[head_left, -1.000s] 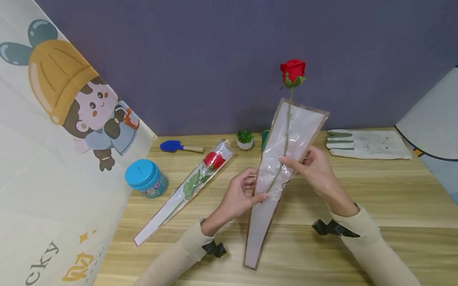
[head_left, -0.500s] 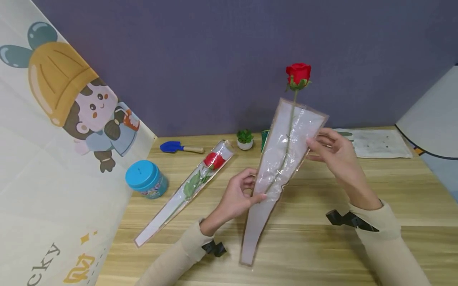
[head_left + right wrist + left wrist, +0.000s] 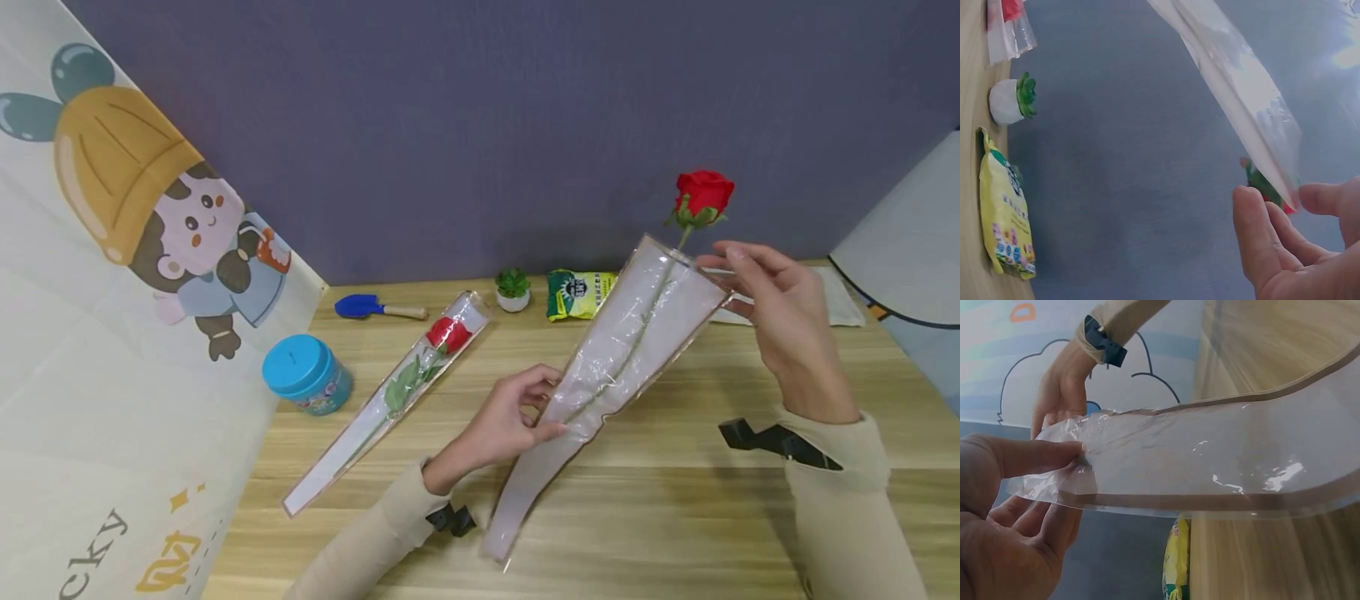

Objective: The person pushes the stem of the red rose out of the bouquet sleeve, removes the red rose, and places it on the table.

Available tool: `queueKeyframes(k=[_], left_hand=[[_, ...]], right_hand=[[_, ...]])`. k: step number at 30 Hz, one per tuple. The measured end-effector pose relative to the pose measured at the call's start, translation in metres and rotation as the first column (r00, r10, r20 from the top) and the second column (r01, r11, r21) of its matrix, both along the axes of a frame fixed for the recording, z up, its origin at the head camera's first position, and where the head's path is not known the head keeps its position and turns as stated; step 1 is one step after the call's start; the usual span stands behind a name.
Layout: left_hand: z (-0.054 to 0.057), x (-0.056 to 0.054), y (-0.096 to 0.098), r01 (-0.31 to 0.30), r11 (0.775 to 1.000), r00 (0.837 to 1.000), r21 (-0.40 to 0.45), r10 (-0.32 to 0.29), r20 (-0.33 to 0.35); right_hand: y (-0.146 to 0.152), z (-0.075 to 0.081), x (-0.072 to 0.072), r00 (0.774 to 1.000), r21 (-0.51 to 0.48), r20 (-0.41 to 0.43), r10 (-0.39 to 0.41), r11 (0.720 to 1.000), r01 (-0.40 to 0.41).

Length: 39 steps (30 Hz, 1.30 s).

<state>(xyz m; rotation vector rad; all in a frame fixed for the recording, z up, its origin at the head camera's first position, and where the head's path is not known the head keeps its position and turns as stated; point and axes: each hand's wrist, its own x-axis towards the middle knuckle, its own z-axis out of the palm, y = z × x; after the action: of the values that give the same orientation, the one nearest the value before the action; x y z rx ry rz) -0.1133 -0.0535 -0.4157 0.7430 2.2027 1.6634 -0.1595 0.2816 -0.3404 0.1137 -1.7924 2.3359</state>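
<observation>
My left hand (image 3: 510,417) pinches a clear-fronted, white-backed flower sleeve (image 3: 637,350) around its lower middle. In the left wrist view the thumb presses the film (image 3: 1210,450), with the fingers behind. A red rose (image 3: 703,196) stands with its bloom above the sleeve's mouth; its stem runs down inside. The sleeve tilts to the right, its narrow tail bending toward the table. My right hand (image 3: 795,325) is at the sleeve's upper right corner. Its thumb and fingers are spread around that corner in the right wrist view, the thumb touching or very near it.
A second sleeved rose (image 3: 405,387) lies on the table (image 3: 637,533). Around it are a blue-lidded tub (image 3: 307,375), a blue trowel (image 3: 378,308), a potted succulent (image 3: 513,290) and a yellow-green packet (image 3: 577,293). Partly hidden behind my right hand lies a white glove (image 3: 840,300).
The rose and sleeve have tilted and moved right, uncovering the packet. My right hand left the sleeve's middle and moved up and right to its top corner. The left hand keeps its grip.
</observation>
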Motion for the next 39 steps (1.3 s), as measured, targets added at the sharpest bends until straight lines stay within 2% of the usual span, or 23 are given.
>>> queueKeyframes(k=[5,7,14,19,23,28,34,39], left_hand=[[-0.001,0.001,0.002,0.046,0.998,0.999,-0.038,-0.046,-0.001],[-0.001,0.001,0.003,0.060,0.997,0.998,-0.044,-0.060,0.001],[-0.001,0.000,0.004,0.113,0.993,0.993,-0.046,-0.112,0.026],[-0.003,0.001,0.002,0.136,0.989,0.990,-0.053,-0.133,0.050],[-0.008,0.003,-0.004,0.142,0.988,0.989,-0.055,-0.140,0.042],[-0.015,0.005,-0.015,0.127,0.989,0.992,-0.077,-0.125,0.020],[-0.022,0.008,-0.032,0.102,0.986,0.995,-0.133,-0.103,-0.001],[-0.027,0.013,-0.048,0.080,0.986,0.997,-0.150,-0.076,0.029]], right_hand=[[0.001,-0.002,-0.007,0.994,0.012,0.102,0.038,0.999,-0.039],[0.000,-0.004,-0.009,0.993,0.012,0.110,0.042,0.999,-0.044],[-0.003,-0.006,-0.011,0.998,-0.039,0.038,0.047,0.998,-0.045],[-0.003,-0.007,-0.010,0.999,-0.035,0.029,0.032,0.999,-0.031],[0.001,-0.007,-0.009,0.999,-0.102,0.002,0.044,0.994,-0.044],[0.005,-0.005,-0.007,0.997,-0.205,-0.072,0.031,0.978,-0.045],[0.009,0.002,-0.001,0.989,-0.212,-0.147,0.026,0.976,-0.057],[0.016,0.010,0.003,0.985,-0.229,-0.172,-0.018,0.973,-0.022]])
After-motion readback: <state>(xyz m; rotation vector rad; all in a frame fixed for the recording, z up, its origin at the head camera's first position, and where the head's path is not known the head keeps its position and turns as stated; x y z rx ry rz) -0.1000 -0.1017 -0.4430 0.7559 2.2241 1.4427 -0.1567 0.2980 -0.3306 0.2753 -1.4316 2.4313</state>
